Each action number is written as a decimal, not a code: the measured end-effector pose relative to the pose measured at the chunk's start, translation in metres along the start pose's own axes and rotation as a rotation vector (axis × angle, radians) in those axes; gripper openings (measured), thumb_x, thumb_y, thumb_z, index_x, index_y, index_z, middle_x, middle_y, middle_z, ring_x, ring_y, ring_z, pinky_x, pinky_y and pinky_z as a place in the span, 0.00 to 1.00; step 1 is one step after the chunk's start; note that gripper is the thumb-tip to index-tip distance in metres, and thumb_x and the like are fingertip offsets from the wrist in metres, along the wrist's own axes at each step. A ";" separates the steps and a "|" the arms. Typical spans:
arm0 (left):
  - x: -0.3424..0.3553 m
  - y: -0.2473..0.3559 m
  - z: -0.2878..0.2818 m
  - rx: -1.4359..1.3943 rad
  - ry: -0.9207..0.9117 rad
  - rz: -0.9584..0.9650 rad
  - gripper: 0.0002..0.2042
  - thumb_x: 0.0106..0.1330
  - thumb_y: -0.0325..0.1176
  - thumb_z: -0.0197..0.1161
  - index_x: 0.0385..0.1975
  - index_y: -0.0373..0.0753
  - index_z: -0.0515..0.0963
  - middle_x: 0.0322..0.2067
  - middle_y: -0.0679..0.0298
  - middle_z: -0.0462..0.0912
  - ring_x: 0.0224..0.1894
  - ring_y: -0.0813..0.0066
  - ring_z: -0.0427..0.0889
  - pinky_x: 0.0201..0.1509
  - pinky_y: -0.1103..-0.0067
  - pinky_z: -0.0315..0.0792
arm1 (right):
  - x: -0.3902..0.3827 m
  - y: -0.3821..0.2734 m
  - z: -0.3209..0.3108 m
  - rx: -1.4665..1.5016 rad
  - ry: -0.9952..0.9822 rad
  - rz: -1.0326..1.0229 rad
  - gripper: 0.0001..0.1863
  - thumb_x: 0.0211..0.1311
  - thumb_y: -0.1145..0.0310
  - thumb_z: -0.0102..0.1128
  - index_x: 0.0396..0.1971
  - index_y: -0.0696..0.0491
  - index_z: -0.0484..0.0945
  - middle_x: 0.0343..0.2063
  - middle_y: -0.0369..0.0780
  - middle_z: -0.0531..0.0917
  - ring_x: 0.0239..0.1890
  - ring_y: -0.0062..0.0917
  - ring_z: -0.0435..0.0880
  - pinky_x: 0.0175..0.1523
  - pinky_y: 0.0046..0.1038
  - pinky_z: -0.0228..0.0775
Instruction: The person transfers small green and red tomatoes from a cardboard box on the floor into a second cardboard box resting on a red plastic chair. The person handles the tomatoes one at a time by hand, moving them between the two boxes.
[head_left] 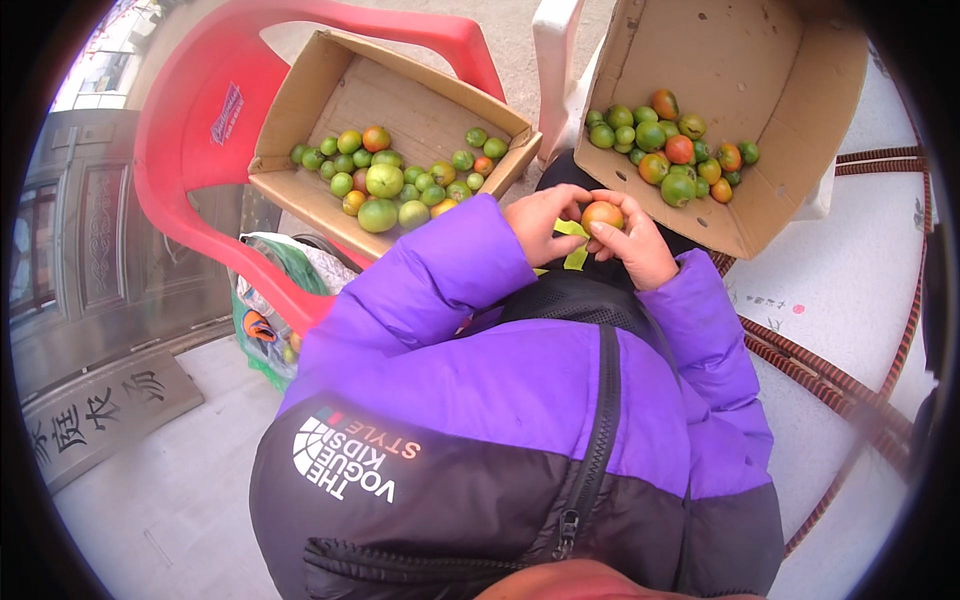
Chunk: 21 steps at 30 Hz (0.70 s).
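Note:
My right hand [638, 246] grips an orange tomato [603, 215] tinged with green, its fingers over the far side and its thumb on the near side. Just left of that tomato is my left hand [545, 222], thumb and curved fingers apart and nothing seen between them. Its fingertips come close to the right hand's; whether they touch the tomato I cannot tell. Ahead to the left, a cardboard box [300, 180] holds mostly green tomatoes [384, 181] with some orange ones. At the right, a second cardboard box [720, 70] contains green, orange and red tomatoes [679, 150].
The left box rests on a red plastic chair [160, 130]. Part of a white plastic chair [556, 70] shows by the right box. Below the red chair's arm stands a green-and-clear plastic bag [262, 325]. Yellow-green material [574, 258] lies under my hands.

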<state>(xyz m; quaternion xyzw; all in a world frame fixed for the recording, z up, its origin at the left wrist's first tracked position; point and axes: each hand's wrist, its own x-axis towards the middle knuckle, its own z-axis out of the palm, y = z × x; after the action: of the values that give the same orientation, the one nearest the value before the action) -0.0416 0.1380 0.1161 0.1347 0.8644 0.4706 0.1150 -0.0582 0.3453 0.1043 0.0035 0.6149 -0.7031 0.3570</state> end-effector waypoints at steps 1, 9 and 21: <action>0.000 -0.008 -0.005 -0.016 -0.016 -0.022 0.24 0.54 0.31 0.67 0.52 0.37 0.72 0.42 0.56 0.80 0.47 0.64 0.80 0.53 0.72 0.73 | 0.001 0.001 -0.002 0.080 0.059 -0.039 0.32 0.64 0.65 0.60 0.64 0.56 0.57 0.48 0.41 0.75 0.41 0.23 0.80 0.39 0.22 0.74; 0.019 -0.125 -0.069 0.646 0.298 -0.519 0.20 0.57 0.41 0.67 0.48 0.43 0.77 0.47 0.53 0.78 0.51 0.55 0.77 0.56 0.65 0.71 | 0.013 0.000 -0.026 0.359 0.571 -0.312 0.33 0.67 0.67 0.55 0.66 0.59 0.51 0.50 0.46 0.74 0.45 0.28 0.81 0.38 0.22 0.73; 0.014 -0.127 -0.068 0.783 0.212 -0.521 0.24 0.58 0.41 0.65 0.54 0.44 0.72 0.48 0.54 0.79 0.54 0.59 0.76 0.64 0.61 0.61 | 0.012 0.010 -0.022 0.196 0.416 -0.135 0.26 0.66 0.65 0.55 0.60 0.60 0.62 0.45 0.43 0.78 0.38 0.21 0.80 0.37 0.19 0.70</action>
<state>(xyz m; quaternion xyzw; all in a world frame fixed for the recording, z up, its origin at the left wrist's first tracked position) -0.0928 0.0231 0.0439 -0.1019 0.9885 0.0762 0.0811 -0.0716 0.3585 0.0853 0.1419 0.6028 -0.7658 0.1730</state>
